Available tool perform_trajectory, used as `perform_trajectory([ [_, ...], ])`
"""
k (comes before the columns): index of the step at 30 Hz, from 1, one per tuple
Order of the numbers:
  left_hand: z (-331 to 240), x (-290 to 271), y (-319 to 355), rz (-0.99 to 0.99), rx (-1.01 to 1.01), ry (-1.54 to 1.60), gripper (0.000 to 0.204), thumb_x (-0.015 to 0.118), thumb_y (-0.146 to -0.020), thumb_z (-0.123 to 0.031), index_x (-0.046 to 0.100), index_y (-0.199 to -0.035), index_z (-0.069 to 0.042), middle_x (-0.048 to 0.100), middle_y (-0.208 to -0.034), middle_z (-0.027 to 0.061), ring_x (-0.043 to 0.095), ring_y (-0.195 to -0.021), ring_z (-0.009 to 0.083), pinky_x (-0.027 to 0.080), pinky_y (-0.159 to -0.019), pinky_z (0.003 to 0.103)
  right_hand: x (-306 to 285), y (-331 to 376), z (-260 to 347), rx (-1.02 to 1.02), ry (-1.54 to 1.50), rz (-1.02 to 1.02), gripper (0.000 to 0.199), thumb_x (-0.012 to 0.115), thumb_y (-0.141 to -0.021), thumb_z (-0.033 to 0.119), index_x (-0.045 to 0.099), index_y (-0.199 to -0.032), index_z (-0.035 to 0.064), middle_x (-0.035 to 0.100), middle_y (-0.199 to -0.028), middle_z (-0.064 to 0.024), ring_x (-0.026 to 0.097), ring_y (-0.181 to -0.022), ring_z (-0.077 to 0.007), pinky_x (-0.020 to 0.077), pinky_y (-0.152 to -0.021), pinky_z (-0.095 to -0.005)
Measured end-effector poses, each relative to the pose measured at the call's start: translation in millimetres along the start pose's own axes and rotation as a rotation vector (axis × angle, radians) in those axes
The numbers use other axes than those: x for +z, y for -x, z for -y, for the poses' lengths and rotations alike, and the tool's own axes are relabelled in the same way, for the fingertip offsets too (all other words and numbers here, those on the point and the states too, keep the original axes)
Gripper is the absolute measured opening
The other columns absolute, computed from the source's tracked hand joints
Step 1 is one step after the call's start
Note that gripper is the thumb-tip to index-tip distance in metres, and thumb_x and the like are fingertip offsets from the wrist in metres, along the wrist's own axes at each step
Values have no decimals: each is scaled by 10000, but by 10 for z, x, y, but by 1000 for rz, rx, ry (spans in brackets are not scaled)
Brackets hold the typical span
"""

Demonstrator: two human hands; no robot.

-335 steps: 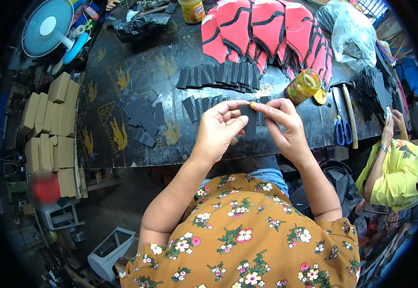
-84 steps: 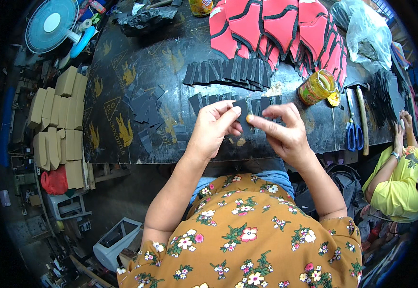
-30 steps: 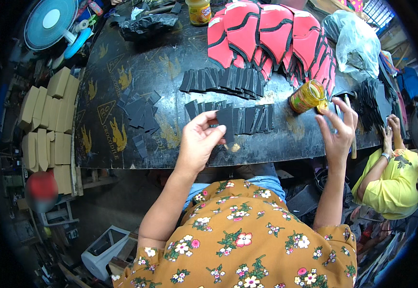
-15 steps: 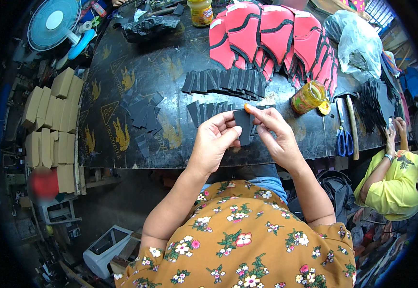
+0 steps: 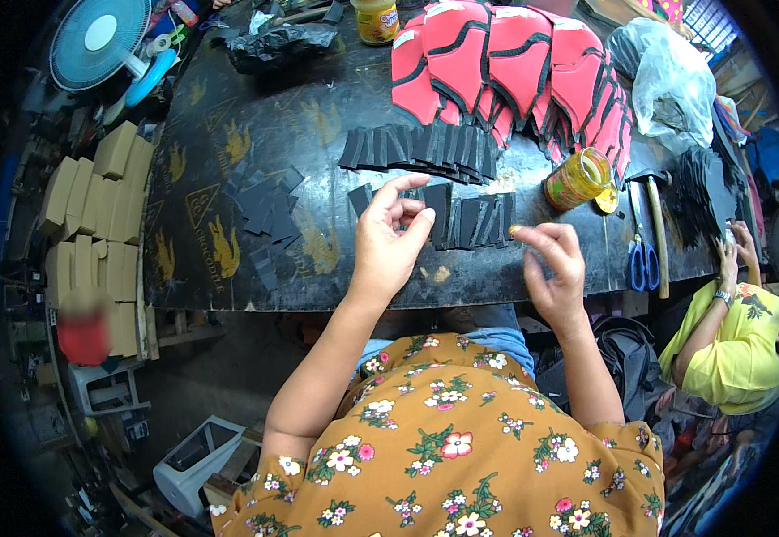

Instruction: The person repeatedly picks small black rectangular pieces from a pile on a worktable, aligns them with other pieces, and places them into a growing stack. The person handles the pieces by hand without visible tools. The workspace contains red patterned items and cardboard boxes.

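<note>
In the head view, the black bench (image 5: 345, 291) bears gold reptile emblems (image 5: 221, 255) and triangular marks with lettering toward its left edge. A clear glass jar with a yellow-and-red printed label (image 5: 577, 181) leans toward the right end; another yellow-labelled jar (image 5: 375, 22) stands at the far edge.

Near the middle of the near edge, the left hand (image 5: 386, 243) is partly curled, its thumb at the left side of a flat black rectangular strip (image 5: 440, 224); whether it grips the strip I cannot tell. That strip lies at the left of a short row of similar black strips (image 5: 488, 224). The right hand (image 5: 557, 267), loosely open and holding nothing, hovers nearer the right end, orange-yellow matter on a fingertip.

Half a second ago both hands met at the strip, the right fingertip on its top edge; now the right hand is apart from it, and more of the short row shows.
</note>
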State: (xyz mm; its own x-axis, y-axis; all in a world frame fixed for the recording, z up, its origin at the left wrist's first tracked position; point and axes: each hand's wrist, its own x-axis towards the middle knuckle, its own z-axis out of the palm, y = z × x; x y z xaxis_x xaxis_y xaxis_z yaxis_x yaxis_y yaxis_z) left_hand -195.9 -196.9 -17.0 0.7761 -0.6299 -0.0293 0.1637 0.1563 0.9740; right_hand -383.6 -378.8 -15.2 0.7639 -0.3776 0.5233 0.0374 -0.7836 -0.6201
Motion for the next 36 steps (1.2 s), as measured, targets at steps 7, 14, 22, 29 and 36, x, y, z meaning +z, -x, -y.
perform_trajectory([
  [7, 204, 217, -61, 58, 109, -468, 345, 720, -930, 27, 711, -1270, -29, 678, -956, 88, 657, -669, 123, 558, -651, 297, 130, 172, -273, 146, -22, -48, 476, 702, -890, -90, 728, -1342, 57, 648, -1139, -130, 660, -1005, -253, 556, -904, -355],
  [14, 115, 70, -28, -94, 525, -927, 421, 794, -888, -70, 711, -1301, -49, 638, -1146, 166, 682, -1052, 341, 551, -942, 442, 126, 159, -268, 166, -10, -3, 485, 689, -908, -81, 701, -1378, 39, 630, -1152, -117, 638, -998, -225, 538, -912, -334],
  [22, -448, -1481, 25, -554, 283, -1196, 238, 844, -874, -109, 766, -1086, -33, 713, -1069, 135, 714, -905, 264, 594, -828, 385, 123, 172, -274, 175, -4, 15, 471, 686, -921, -76, 686, -1383, 18, 632, -1164, -124, 626, -1029, -231, 524, -952, -341],
  [29, -335, -1734, 188, -458, -36, -1299, 412, 952, -776, -277, 709, -994, -25, 740, -949, 139, 733, -886, 320, 585, -801, 450, 149, 171, -262, 189, -23, 3, 470, 694, -919, -69, 689, -1380, 24, 640, -1184, -129, 634, -1049, -246, 528, -961, -345],
  [36, -195, -1817, 168, -336, 56, -786, 194, 813, -884, -4, 628, -935, -30, 639, -839, 10, 606, -756, 92, 506, -698, 278, -336, -159, -280, 17, 236, -178, 485, 899, -834, 101, 713, -1278, 36, 664, -1238, -143, 635, -1102, -295, 512, -992, -408],
])
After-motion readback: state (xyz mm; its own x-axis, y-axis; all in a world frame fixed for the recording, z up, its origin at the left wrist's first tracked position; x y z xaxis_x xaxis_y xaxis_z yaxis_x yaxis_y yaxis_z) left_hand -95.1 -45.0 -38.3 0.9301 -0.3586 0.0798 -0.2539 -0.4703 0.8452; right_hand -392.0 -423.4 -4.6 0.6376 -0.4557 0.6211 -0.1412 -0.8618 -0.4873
